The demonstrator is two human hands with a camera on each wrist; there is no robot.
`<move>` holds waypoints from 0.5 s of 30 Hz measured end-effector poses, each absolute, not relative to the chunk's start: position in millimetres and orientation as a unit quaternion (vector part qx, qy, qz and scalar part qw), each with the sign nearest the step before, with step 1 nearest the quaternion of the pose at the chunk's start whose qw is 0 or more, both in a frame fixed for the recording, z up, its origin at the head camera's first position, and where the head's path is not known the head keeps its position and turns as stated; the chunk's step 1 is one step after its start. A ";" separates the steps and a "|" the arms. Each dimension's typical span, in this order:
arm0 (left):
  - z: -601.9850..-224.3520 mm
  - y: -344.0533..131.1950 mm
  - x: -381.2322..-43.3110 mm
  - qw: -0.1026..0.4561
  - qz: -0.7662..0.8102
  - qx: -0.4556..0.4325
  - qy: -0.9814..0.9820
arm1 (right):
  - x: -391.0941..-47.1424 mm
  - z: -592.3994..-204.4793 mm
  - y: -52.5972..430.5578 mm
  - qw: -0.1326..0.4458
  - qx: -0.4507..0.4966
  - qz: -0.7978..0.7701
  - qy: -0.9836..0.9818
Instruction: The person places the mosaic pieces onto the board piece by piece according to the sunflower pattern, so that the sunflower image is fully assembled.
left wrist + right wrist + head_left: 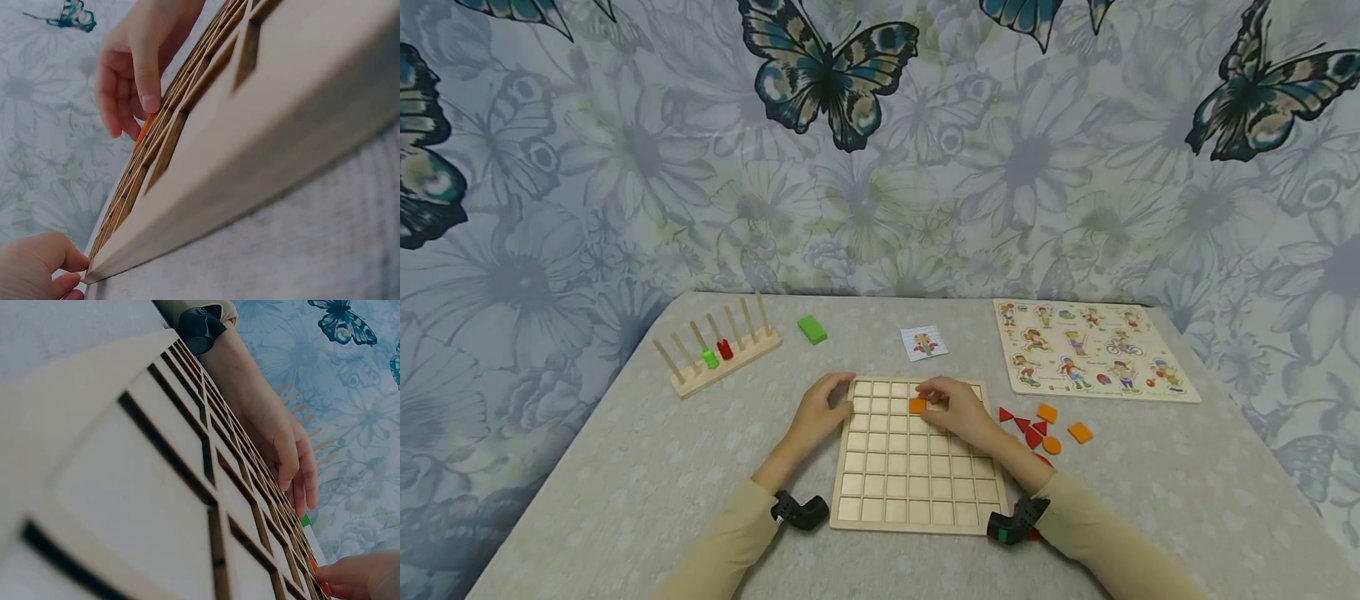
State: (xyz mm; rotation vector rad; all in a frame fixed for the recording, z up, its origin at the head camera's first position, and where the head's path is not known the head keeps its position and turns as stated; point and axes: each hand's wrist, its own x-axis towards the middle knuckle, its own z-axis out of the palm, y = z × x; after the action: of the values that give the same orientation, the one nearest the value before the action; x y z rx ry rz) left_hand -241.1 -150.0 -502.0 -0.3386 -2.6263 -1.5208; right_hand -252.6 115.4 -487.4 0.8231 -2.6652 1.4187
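A pale wooden grid board [917, 462] lies on the table in front of me. Beside its far left corner is my left hand [816, 410], its thumb and fingertips touching the edge. My right hand [961, 408] reaches over the far part of the grid and pinches an orange square tile [917, 406] between thumb and fingers, in the second row from the far edge. From the left wrist, the tile [144, 132] shows as a thin sliver under the right hand; whether it sits fully in its cell cannot be told.
Right of the board lie several red pieces [1033, 437], orange squares [1080, 432] and an orange circle [1052, 446]. A picture puzzle board [1093, 350] is behind them. A small picture card [924, 342], green block [812, 329] and wooden peg stand [726, 367] stand farther back.
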 end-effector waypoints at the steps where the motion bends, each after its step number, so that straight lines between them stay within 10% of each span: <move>1: -501.9 -150.0 -241.5 0.043 -0.497 -0.111 -0.860 | -252.5 -487.8 115.2 0.006 0.263 0.455 -0.851; 15: -501.5 -148.2 -242.4 0.040 -0.496 -0.109 -0.861 | -252.2 -484.3 121.4 0.025 0.257 0.457 -0.851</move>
State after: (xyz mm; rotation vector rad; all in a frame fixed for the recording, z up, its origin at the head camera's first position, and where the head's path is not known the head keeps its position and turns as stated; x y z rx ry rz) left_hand -242.4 -148.2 -501.5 -0.3339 -2.6371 -1.5193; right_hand -252.2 121.4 -484.3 0.7941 -2.6324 1.4150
